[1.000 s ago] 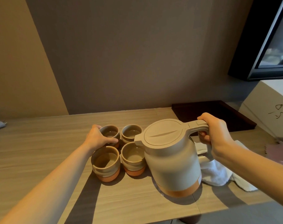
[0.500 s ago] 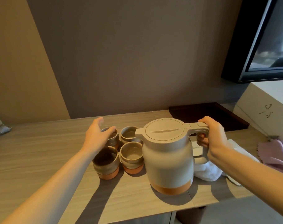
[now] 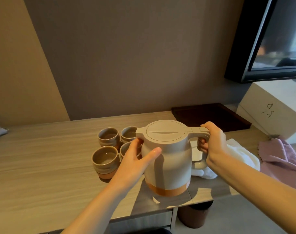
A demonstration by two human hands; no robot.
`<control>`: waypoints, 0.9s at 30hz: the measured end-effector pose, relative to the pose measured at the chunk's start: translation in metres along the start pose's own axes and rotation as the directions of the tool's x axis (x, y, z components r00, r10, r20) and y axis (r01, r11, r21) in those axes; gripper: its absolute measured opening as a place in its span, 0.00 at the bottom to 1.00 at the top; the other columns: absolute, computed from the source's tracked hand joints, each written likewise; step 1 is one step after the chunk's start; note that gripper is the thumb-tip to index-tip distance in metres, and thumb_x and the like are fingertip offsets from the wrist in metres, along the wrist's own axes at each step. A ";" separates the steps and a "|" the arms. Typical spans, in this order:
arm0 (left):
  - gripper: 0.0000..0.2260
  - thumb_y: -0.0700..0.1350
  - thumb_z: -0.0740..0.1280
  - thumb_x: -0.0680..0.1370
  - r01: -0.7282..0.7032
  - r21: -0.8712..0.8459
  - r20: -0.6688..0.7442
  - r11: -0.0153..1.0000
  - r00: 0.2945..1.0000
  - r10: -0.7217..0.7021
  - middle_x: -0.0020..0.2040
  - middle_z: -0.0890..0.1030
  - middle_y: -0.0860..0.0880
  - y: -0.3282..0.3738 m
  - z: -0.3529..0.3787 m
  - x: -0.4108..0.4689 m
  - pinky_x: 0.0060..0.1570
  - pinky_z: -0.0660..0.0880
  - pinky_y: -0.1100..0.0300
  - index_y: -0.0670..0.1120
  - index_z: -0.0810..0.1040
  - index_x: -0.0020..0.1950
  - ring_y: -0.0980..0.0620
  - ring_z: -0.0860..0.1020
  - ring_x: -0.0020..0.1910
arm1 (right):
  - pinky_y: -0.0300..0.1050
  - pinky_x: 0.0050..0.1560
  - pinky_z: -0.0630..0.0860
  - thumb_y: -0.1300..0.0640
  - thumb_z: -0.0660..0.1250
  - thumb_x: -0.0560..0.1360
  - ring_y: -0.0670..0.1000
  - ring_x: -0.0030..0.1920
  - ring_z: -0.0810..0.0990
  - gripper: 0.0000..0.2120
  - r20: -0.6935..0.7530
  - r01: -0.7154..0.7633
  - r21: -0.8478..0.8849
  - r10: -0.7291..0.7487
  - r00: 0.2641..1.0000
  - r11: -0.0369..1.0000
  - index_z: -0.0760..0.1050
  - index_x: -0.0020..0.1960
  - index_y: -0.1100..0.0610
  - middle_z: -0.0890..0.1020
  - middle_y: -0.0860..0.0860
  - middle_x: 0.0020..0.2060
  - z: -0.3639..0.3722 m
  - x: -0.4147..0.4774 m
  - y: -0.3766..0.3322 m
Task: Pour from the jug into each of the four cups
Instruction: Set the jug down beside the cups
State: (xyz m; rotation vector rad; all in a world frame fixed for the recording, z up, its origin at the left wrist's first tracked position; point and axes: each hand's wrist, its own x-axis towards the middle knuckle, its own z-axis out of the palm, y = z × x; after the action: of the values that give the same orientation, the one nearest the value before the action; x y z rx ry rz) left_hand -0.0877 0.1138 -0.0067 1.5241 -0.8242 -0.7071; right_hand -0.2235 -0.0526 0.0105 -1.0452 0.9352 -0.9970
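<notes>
A beige jug (image 3: 167, 159) with an orange base band and a closed lid stands upright near the front of the wooden counter (image 3: 42, 159). My right hand (image 3: 213, 144) is closed around its handle. My left hand (image 3: 137, 159) lies flat against the jug's left side, fingers spread under the spout. Four brown cups with orange bases sit in a square just left of the jug: back left (image 3: 108, 136), back right (image 3: 128, 133), front left (image 3: 105, 159), and a front right cup (image 3: 125, 148) mostly hidden by my left hand.
A white cloth (image 3: 241, 154) and a pink cloth (image 3: 282, 154) lie right of the jug. A dark tray (image 3: 209, 114) sits at the back, a white box (image 3: 275, 108) at the far right, a screen (image 3: 275, 39) on the wall. A brown bin (image 3: 192, 215) stands below the counter edge.
My left hand has left the back left cup and moved right onto the jug's side. The jug has stayed by the cups, with my right hand still on its handle.
</notes>
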 end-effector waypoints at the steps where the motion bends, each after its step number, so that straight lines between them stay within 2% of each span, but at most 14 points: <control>1: 0.26 0.61 0.70 0.66 -0.011 0.006 0.011 1.000 1.000 0.011 0.52 0.74 0.72 0.000 0.003 0.001 0.38 0.75 0.72 0.65 0.66 0.62 0.73 0.75 0.49 | 0.35 0.23 0.63 0.55 0.63 0.72 0.45 0.21 0.64 0.13 -0.005 -0.006 0.011 0.007 1.000 1.000 0.72 0.29 0.56 0.71 0.50 0.21 -0.001 0.000 0.002; 3: 0.25 0.57 0.73 0.68 -0.023 0.036 0.021 0.999 1.000 0.022 0.50 0.72 0.72 0.000 0.009 0.002 0.37 0.73 0.76 0.65 0.64 0.60 0.76 0.73 0.46 | 0.35 0.22 0.61 0.56 0.62 0.71 0.45 0.20 0.63 0.13 -0.011 -0.018 0.037 0.019 1.000 0.999 0.70 0.29 0.56 0.69 0.49 0.20 -0.002 0.001 0.005; 5: 0.25 0.54 0.74 0.69 -0.020 0.070 0.029 0.997 0.999 0.018 0.50 0.71 0.70 -0.002 0.012 0.006 0.37 0.73 0.75 0.65 0.62 0.58 0.71 0.73 0.48 | 0.35 0.22 0.61 0.57 0.62 0.71 0.45 0.20 0.62 0.13 -0.030 -0.031 0.054 0.033 0.999 0.998 0.69 0.28 0.56 0.68 0.49 0.19 -0.004 0.003 0.008; 8: 0.29 0.55 0.75 0.69 -0.015 0.129 0.041 0.991 0.999 0.010 0.53 0.70 0.68 -0.003 0.014 0.017 0.45 0.71 0.71 0.61 0.61 0.63 0.65 0.72 0.52 | 0.38 0.23 0.60 0.57 0.62 0.69 0.46 0.21 0.61 0.12 -0.068 -0.034 0.060 0.038 0.997 0.998 0.69 0.28 0.56 0.67 0.49 0.19 -0.006 0.010 0.013; 12: 0.29 0.53 0.76 0.69 -0.024 0.191 0.013 0.981 1.000 0.022 0.48 0.69 0.69 -0.003 0.016 0.035 0.38 0.71 0.72 0.59 0.62 0.62 0.68 0.70 0.45 | 0.39 0.25 0.60 0.57 0.63 0.70 0.46 0.22 0.61 0.12 -0.112 -0.041 0.064 0.048 0.993 0.997 0.70 0.29 0.57 0.67 0.49 0.18 -0.006 0.020 0.016; 14: 0.28 0.53 0.76 0.69 -0.027 0.215 0.010 0.976 1.000 0.025 0.47 0.70 0.69 -0.004 0.018 0.043 0.37 0.71 0.71 0.59 0.64 0.61 0.68 0.70 0.45 | 0.39 0.25 0.61 0.56 0.63 0.71 0.47 0.22 0.62 0.12 -0.130 -0.047 0.063 0.055 0.990 0.997 0.70 0.30 0.58 0.67 0.49 0.18 -0.005 0.026 0.017; 18: 0.34 0.54 0.77 0.68 -0.024 0.212 0.045 0.977 0.999 0.014 0.58 0.75 0.60 -0.010 0.016 0.065 0.45 0.73 0.67 0.53 0.67 0.70 0.59 0.74 0.58 | 0.40 0.26 0.61 0.54 0.62 0.73 0.47 0.24 0.62 0.13 -0.142 -0.029 0.045 0.035 0.989 0.999 0.71 0.31 0.58 0.67 0.51 0.23 0.000 0.040 0.021; 22: 0.37 0.55 0.76 0.68 -0.024 0.220 0.074 0.975 0.997 0.008 0.66 0.74 0.56 -0.016 0.015 0.085 0.49 0.72 0.66 0.51 0.65 0.73 0.57 0.71 0.62 | 0.40 0.27 0.64 0.54 0.62 0.74 0.47 0.24 0.64 0.12 -0.149 0.018 -0.001 -0.018 0.989 1.000 0.73 0.35 0.58 0.69 0.52 0.25 0.006 0.056 0.021; 25: 0.35 0.53 0.76 0.70 -0.028 0.222 0.092 0.975 0.996 0.008 0.64 0.73 0.58 -0.020 0.014 0.098 0.47 0.71 0.69 0.51 0.64 0.73 0.57 0.71 0.62 | 0.39 0.29 0.66 0.53 0.61 0.75 0.47 0.28 0.67 0.11 -0.157 0.051 -0.025 -0.054 0.986 0.998 0.76 0.41 0.60 0.72 0.53 0.28 0.010 0.069 0.024; 27: 0.35 0.52 0.75 0.70 -0.030 0.235 0.099 0.972 0.995 0.007 0.63 0.72 0.59 -0.021 0.013 0.106 0.52 0.72 0.67 0.51 0.63 0.73 0.57 0.71 0.63 | 0.39 0.30 0.68 0.52 0.61 0.75 0.47 0.30 0.69 0.12 -0.158 0.074 -0.041 -0.080 0.984 0.996 0.77 0.44 0.60 0.73 0.53 0.30 0.013 0.076 0.026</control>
State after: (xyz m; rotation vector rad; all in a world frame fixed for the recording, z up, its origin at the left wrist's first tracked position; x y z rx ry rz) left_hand -0.0362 0.0200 -0.0271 1.7023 -1.0241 -0.6929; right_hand -0.1856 -0.1172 -0.0221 -1.0487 1.0523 -1.1456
